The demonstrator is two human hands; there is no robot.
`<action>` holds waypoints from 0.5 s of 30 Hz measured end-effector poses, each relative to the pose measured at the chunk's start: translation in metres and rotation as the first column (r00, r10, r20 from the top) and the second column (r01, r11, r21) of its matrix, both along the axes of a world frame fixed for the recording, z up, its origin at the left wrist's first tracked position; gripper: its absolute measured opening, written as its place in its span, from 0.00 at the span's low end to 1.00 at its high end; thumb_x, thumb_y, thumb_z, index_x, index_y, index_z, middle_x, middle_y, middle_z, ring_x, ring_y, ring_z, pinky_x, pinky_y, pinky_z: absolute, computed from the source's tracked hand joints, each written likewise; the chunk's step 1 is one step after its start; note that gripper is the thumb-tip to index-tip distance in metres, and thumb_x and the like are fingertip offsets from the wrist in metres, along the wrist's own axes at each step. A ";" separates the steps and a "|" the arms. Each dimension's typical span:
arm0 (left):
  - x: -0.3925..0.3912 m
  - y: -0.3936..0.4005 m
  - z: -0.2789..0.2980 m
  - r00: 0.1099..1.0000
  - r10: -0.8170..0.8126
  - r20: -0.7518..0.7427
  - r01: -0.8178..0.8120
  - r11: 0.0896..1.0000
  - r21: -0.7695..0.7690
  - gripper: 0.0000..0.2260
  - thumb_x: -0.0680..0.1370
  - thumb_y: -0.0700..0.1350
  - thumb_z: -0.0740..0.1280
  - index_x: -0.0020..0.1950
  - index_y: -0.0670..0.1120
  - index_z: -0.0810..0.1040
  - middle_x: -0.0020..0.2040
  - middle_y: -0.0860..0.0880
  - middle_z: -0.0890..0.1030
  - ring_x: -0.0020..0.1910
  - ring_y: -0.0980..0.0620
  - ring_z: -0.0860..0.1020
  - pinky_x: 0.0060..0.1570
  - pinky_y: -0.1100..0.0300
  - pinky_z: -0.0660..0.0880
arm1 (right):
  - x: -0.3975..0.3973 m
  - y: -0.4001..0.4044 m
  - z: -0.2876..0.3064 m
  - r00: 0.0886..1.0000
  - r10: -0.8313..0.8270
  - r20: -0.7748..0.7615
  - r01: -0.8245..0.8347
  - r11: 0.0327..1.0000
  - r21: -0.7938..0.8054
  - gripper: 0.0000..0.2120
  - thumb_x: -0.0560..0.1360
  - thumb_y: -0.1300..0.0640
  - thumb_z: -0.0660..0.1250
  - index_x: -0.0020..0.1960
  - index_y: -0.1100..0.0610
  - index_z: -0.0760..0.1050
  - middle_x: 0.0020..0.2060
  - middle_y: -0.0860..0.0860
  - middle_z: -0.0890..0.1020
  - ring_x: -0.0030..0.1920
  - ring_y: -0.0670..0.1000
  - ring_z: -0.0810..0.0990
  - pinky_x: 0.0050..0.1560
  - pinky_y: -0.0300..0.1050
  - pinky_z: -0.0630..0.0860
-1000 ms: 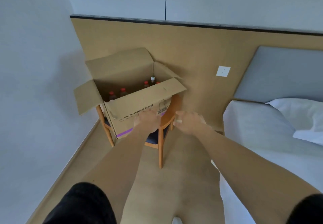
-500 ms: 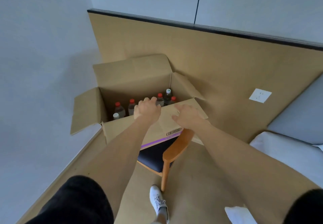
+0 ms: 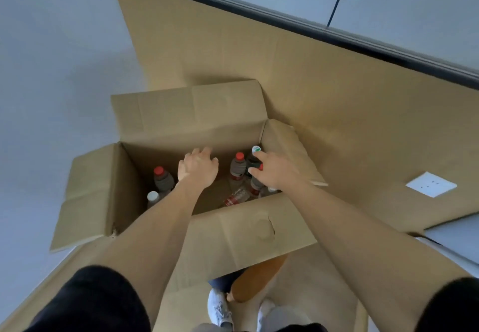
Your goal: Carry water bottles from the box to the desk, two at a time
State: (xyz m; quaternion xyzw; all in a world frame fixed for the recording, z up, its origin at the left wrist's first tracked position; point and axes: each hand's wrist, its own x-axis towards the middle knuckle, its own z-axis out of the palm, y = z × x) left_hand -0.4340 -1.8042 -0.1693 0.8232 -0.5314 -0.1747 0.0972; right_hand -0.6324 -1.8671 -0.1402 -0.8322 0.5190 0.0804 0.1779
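An open cardboard box [image 3: 233, 236] stands on a chair and holds several bottles. At its left are a red-capped bottle [image 3: 162, 179] and a white-capped bottle [image 3: 153, 197]. At its right are another red-capped bottle [image 3: 238, 166] and a dark bottle with a white-green cap [image 3: 255, 150]. A clear bottle [image 3: 236, 198] lies on the box floor. My left hand [image 3: 198, 168] hovers inside the box mid-way, fingers loosely bent, holding nothing I can see. My right hand [image 3: 276, 172] reaches over the right-hand bottles, thumb and forefinger spread around a dark bottle's top.
The box rests on a wooden chair [image 3: 256, 282] with a dark seat. A tan wall panel [image 3: 311, 98] with a white socket [image 3: 430, 184] is behind. My white shoes [image 3: 220, 308] stand under the box's front flap. A grey wall is on the left.
I have stepped up to the box and now look down into it. Both hands moved from the front rim forward into the box, the right one reaching the right-hand bottles.
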 end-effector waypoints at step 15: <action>0.033 -0.008 -0.048 0.960 0.281 -0.016 -0.277 0.953 0.122 0.19 0.83 0.51 0.59 0.73 0.48 0.69 0.67 0.41 0.74 0.64 0.38 0.73 0.61 0.44 0.73 | 0.050 -0.081 -0.065 0.951 0.307 -0.027 -0.299 0.942 0.154 0.29 0.82 0.41 0.59 0.79 0.49 0.59 0.75 0.53 0.68 0.73 0.58 0.69 0.69 0.55 0.72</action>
